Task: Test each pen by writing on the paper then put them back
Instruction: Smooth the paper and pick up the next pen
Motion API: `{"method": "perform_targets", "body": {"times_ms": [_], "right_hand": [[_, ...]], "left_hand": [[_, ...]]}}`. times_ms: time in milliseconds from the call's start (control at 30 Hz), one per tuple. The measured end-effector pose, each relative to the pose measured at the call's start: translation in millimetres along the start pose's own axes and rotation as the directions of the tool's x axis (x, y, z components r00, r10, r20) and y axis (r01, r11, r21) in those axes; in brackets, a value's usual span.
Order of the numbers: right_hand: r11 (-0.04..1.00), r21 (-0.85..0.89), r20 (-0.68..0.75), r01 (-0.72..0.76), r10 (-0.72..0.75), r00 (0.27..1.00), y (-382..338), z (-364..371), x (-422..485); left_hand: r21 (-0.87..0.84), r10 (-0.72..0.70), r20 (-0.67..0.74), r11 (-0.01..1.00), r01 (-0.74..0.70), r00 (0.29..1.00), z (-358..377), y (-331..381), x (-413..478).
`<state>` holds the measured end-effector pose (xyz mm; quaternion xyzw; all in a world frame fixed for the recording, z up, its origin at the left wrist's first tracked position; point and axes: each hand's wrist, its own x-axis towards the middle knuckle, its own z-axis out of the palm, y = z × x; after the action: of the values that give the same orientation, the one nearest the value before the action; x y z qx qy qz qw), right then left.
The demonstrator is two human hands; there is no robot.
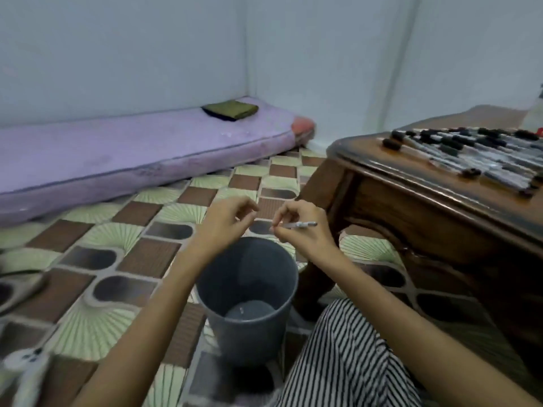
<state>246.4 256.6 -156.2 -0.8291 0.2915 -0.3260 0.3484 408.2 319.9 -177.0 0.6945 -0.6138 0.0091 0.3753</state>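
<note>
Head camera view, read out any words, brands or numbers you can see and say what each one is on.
No text is readable in this view.
On the pen in the right hand: dark marks, too blurred to read.
On the pens on the wooden table: any print is too small and blurred.
On the grey bin: no label shows.

Slim silver pen held level; many black-capped pens lie rowed on table

Both forearms extended; left grip loosely curled, right grip pinching pen.
</note>
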Motion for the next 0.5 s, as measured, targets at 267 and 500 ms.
{"method": "perform_targets", "body": {"times_ms": [267,500], "right_hand": [[0.958,-0.287,0.311,0.02,0.073,0.948,71.6,80.1,-1.3],[0.94,-0.321,0.337,0.116,-0.001,0.942,59.4,59.8,2.9]], "left_hand": [[0.123,-0.255,0.106,0.963,0.241,0.961,27.8,-52.2,-54.9],[0.085,-0.256,0.1,0.965,0.248,0.962,21.1,-50.0,-47.5]]}}
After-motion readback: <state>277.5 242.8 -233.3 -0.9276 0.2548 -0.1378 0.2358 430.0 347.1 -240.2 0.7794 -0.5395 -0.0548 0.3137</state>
